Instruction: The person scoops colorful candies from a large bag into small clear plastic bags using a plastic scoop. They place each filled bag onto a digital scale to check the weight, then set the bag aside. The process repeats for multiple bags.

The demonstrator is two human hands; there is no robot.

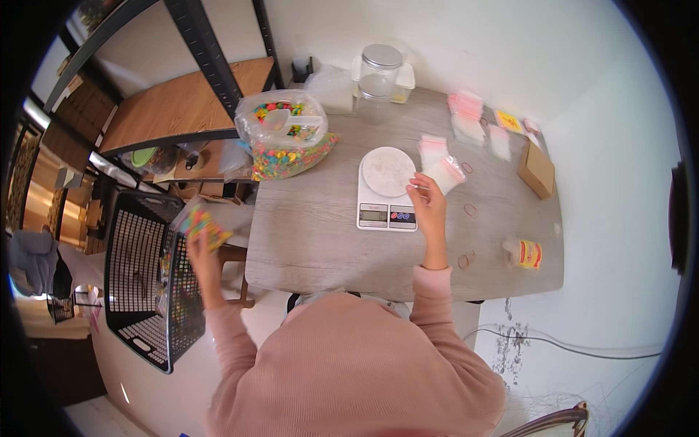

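My left hand (203, 259) grips a small clear bag of colourful candy-like pieces (203, 225), slightly blurred, above the near rim of a black plastic basket (136, 257). Over the lower right edge of a digital kitchen scale's round white plate (387, 170) is my right hand (428, 202). Its fingers are bent and apart, with nothing seen between them; whether they touch the plate is unclear. Beside that hand lie clear zip-lock bags (443, 172) with pink tops. A large open plastic bag of the same colourful pieces (295, 155) holds a clear scoop (292, 124).
A lidded clear jar (379, 74) stands at the table's back. More zip bags (467, 117), a cardboard box (538, 169), rubber bands (470, 210) and a yellow-labelled packet (528, 254) lie to the right. A black-framed shelf (188, 106) rises at the left.
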